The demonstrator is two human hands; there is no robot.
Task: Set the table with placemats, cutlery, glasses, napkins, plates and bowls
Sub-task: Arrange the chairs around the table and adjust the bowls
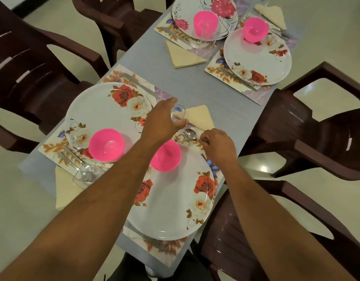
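Four places are laid out on the grey surface (205, 86), and this looks like the finishing touches. The left hand (162, 120) curls round a clear glass (178, 113) just beyond the near right plate (175, 199), with the glass standing over the corner of a cream napkin (199, 117). The right hand (215, 146) pinches the handle of a spoon (190, 133) whose bowl lies on the floral placemat (181, 137) just near of that napkin.

Every place seems to have its placemat, flowered plate and pink bowl: the near right bowl (166, 156) sits on the far part of its plate, and the near left bowl (106, 145) likewise. The near left place has a knife (140, 85) on its far side, a glass (86, 175) at its near edge and a napkin (65, 189) hanging over the surface's edge. The two far places show plates, bowls, napkins and cutlery, and a tall glass (207, 35) stands by the far left one.

I'd say little is left: settle this glass and spoon, then check the cutlery at each place.
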